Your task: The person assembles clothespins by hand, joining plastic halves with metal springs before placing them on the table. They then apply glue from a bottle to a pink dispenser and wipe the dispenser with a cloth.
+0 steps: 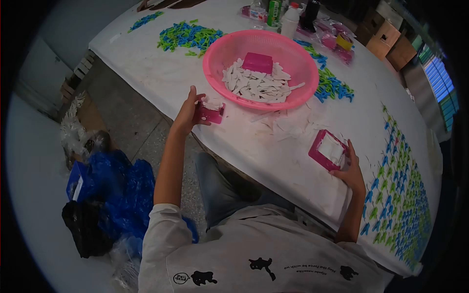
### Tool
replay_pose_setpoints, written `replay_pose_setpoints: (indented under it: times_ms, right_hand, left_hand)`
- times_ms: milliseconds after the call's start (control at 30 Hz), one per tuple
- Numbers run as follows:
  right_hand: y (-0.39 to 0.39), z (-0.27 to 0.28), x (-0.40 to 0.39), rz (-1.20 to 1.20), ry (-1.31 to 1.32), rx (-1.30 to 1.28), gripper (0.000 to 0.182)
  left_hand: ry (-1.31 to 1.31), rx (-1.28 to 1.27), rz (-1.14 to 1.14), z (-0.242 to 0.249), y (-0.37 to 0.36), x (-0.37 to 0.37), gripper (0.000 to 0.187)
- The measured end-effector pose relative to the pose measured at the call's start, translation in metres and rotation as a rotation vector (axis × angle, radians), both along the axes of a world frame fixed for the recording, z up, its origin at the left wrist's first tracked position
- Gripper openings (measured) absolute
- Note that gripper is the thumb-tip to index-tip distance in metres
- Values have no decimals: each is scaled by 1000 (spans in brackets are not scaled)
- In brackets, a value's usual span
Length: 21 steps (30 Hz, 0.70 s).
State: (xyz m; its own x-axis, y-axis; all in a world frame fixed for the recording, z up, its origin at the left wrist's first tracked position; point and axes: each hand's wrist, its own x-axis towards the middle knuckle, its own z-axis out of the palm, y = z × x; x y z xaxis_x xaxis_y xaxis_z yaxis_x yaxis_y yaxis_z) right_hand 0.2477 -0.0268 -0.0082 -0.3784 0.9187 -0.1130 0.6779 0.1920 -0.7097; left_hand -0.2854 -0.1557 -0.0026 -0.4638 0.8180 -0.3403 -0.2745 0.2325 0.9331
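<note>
Head camera, looking down past my printed shirt (234,244): my right hand (351,168) is clasped round the right side of a magenta box (317,155) on the white table (141,68), thumb at the near corner, fingers further up, and white pieces (333,148) fill the box. To its right, green and blue clips (398,205) lie spread in rows. On the floor to my left sit crumpled blue bags (124,185). By the table's edge, my left hand (187,113) grips a magenta holder (213,117) from its left side, thumb pointing up; white strips (212,104) lie on it, and I cannot tell whether it touches the table. Loose white scraps (288,128) are scattered between my hands. Just beyond stands a pink basin (307,63), holding a pile of white slips (256,88) and another magenta box (257,63). Past it are a left-hand clip heap (188,38), a right-hand clip heap (334,87), a white bottle (290,22) with a red cap and a green can (274,13); cardboard boxes (388,44) stand farther off.
</note>
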Motion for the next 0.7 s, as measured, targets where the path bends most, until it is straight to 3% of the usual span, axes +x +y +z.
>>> replay_pose_setpoints:
  times_ms: [300,400,467,533,567,600,633,700]
  right_hand:
    - [1,23,-17,84,30,-92,136]
    - [-12,20,-12,-149,26,-108,132]
    - [-29,7,0,-426,33,-216,130]
    - [-63,13,-9,-573,-30,-266,122]
    - [-83,23,-19,-606,-200,-361,112]
    - [-102,30,-30,-637,-360,-460,103]
    - [-116,33,-37,-681,-336,-456,103]
    - [-138,38,-55,-700,-361,-545,95]
  left_hand:
    - [145,-208,48,2,34,-123,91]
    - [239,-210,58,-7,50,-164,86]
    - [302,-202,51,-25,50,-185,83]
    - [863,-286,113,-30,53,-199,86]
    - [922,-465,-3,28,38,-191,83]
    - [984,-430,36,35,25,-193,79]
    - [1044,-393,81,29,11,-199,77]
    - [863,-93,250,11,-30,-206,64]
